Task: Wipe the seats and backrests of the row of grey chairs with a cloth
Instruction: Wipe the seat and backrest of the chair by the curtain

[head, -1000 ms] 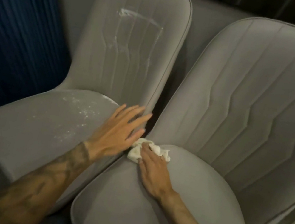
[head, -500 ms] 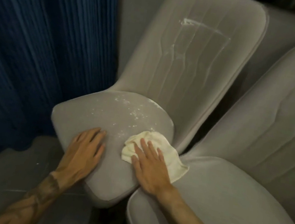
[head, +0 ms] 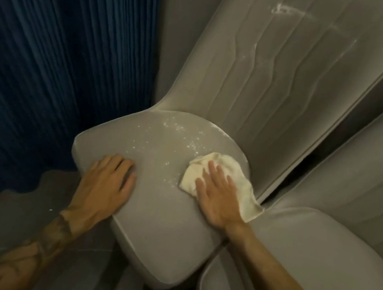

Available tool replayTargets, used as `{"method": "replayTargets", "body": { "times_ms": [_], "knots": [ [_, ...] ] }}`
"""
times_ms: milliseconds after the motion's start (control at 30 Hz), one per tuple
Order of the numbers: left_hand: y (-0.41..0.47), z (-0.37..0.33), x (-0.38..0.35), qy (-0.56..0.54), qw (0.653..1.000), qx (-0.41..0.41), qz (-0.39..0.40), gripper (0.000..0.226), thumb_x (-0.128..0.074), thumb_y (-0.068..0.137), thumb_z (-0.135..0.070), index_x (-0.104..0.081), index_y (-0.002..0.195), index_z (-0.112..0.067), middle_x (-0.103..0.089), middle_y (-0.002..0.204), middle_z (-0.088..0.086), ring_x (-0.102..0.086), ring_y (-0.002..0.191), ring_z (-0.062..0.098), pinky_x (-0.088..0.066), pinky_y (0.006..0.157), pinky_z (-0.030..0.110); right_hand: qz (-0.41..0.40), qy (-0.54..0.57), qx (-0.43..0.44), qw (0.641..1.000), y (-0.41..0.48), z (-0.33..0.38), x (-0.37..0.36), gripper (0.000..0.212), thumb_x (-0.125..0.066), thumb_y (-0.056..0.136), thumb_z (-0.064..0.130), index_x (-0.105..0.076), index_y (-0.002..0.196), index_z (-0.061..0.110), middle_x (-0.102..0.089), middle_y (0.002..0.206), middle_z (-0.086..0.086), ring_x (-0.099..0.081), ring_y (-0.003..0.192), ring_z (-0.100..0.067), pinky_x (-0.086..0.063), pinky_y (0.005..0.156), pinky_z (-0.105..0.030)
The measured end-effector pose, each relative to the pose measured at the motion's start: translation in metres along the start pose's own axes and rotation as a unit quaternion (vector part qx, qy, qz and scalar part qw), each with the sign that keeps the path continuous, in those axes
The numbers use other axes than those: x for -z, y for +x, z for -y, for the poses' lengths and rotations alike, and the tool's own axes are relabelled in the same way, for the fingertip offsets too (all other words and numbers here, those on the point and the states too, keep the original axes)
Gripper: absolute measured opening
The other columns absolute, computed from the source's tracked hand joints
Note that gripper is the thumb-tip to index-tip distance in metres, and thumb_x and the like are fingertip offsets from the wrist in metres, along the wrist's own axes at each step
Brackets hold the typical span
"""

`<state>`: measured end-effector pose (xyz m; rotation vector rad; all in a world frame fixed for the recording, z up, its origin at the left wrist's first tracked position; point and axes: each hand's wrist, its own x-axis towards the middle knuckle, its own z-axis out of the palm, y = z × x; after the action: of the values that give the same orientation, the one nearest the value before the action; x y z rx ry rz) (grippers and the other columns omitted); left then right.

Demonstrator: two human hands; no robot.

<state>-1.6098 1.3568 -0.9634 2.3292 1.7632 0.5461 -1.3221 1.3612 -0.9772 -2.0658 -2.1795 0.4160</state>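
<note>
Chair looks matt velvety fabric; cloth soft.

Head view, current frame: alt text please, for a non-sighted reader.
The right hand presses a cream cloth on a grey chair seat speckled white, left hand resting flat beside it. White streaks mark the backrest; a blue curtain hangs left.

Chairs: 2, both grey. That's the left chair and the right chair, which is partly out of sight. Cloth: 1, on the left seat. Hands: 2, left hand and right hand. Forearms: 2, one tattooed. Blue curtain: 1, far left. White smear: 1, high on the left backrest. White specks on that seat: too many to count.
</note>
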Motion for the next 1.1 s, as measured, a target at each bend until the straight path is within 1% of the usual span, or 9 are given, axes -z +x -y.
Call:
{"method": "replayTargets", "body": {
  "times_ms": [167, 300, 400, 467, 600, 800, 933, 1000, 1100],
  "knots": [
    [0.043, 0.024, 0.000, 0.009, 1.000, 0.014, -0.003, 0.040, -0.039, 0.103, -0.037, -0.064, 0.120, -0.010, -0.059, 0.109, 0.009, -0.054, 0.096, 0.027, -0.047, 0.089, 0.049, -0.038, 0.002, -0.119, 0.992, 0.055, -0.010, 0.022, 0.057, -0.020, 0.111, 0.042, -0.021, 0.164, 0.020, -0.005, 0.174, -0.002, 0.001, 0.161, -0.022, 0.001, 0.129, -0.048],
    [0.089, 0.048, -0.003, 0.025, 0.999, 0.012, 0.017, 0.037, -0.039, 0.109, -0.039, -0.063, 0.120, -0.013, -0.057, 0.116, 0.008, -0.052, 0.103, 0.025, -0.043, 0.096, 0.047, -0.002, 0.039, -0.057, 0.998, 0.041, 0.005, 0.008, 0.056, -0.019, 0.111, 0.041, -0.013, 0.165, 0.025, 0.006, 0.174, 0.007, 0.009, 0.160, -0.017, 0.007, 0.129, -0.042],
    [0.127, 0.062, 0.000, 0.056, 0.998, -0.013, 0.029, 0.023, -0.049, 0.109, -0.035, -0.061, 0.109, -0.016, -0.056, 0.110, 0.006, -0.046, 0.092, 0.019, -0.040, 0.086, 0.040, 0.034, -0.013, -0.011, 0.999, 0.029, -0.002, 0.011, 0.061, 0.004, 0.105, 0.046, -0.001, 0.165, 0.030, 0.017, 0.172, 0.009, 0.020, 0.158, -0.012, 0.009, 0.129, -0.039],
    [0.145, 0.072, 0.002, 0.060, 0.996, -0.035, 0.048, 0.019, -0.049, 0.108, -0.036, -0.057, 0.103, -0.019, -0.053, 0.102, 0.002, -0.044, 0.085, 0.015, -0.042, 0.079, 0.039, 0.038, -0.064, -0.044, 0.996, 0.043, -0.022, 0.021, 0.070, 0.024, 0.099, 0.038, 0.003, 0.164, 0.024, 0.022, 0.170, 0.000, 0.023, 0.158, -0.020, 0.007, 0.128, -0.040],
    [0.158, 0.096, 0.000, 0.053, 0.988, -0.129, 0.060, 0.030, -0.039, 0.107, -0.041, -0.056, 0.095, -0.021, -0.052, 0.094, -0.003, -0.042, 0.079, 0.014, -0.039, 0.073, 0.037, 0.006, -0.063, -0.140, 0.988, 0.076, -0.021, 0.029, 0.057, -0.011, 0.111, 0.033, -0.009, 0.165, 0.012, 0.013, 0.172, -0.011, 0.013, 0.160, -0.027, 0.008, 0.128, -0.040],
    [0.167, 0.123, -0.004, 0.013, 0.970, -0.230, 0.078, 0.033, -0.042, 0.106, -0.045, -0.061, 0.097, -0.020, -0.054, 0.098, -0.005, -0.045, 0.082, 0.016, -0.042, 0.074, 0.039, 0.010, 0.019, -0.023, 1.000, 0.050, 0.036, 0.004, 0.060, 0.002, 0.103, 0.052, -0.007, 0.161, 0.041, 0.009, 0.171, 0.012, 0.015, 0.159, -0.012, 0.008, 0.129, -0.038],
    [0.171, 0.133, -0.011, -0.046, 0.963, -0.259, 0.054, 0.030, -0.044, 0.106, -0.046, -0.061, 0.099, -0.023, -0.048, 0.099, -0.012, -0.042, 0.084, 0.014, -0.036, 0.075, 0.034, -0.005, -0.064, -0.158, 0.985, 0.066, -0.014, 0.021, 0.057, -0.013, 0.111, 0.036, -0.006, 0.165, 0.019, 0.007, 0.174, -0.005, 0.007, 0.161, -0.024, 0.000, 0.130, -0.042],
    [0.169, 0.136, -0.013, -0.078, 0.963, -0.253, 0.040, 0.027, -0.046, 0.105, -0.044, -0.061, 0.100, -0.023, -0.045, 0.099, -0.014, -0.042, 0.086, 0.013, -0.035, 0.076, 0.033, -0.041, -0.044, -0.227, 0.972, 0.070, -0.009, 0.019, 0.058, -0.021, 0.111, 0.037, -0.006, 0.165, 0.023, 0.003, 0.174, -0.001, 0.004, 0.161, -0.023, -0.001, 0.130, -0.042],
    [0.167, 0.136, -0.014, -0.087, 0.963, -0.254, 0.031, 0.027, -0.046, 0.105, -0.043, -0.061, 0.099, -0.021, -0.044, 0.099, -0.011, -0.041, 0.088, 0.014, -0.035, 0.078, 0.034, -0.037, -0.022, -0.210, 0.977, 0.069, 0.039, -0.003, 0.060, -0.013, 0.108, 0.046, -0.009, 0.165, 0.029, 0.005, 0.174, 0.006, 0.007, 0.161, -0.019, 0.005, 0.129, -0.044]
  ]
}}
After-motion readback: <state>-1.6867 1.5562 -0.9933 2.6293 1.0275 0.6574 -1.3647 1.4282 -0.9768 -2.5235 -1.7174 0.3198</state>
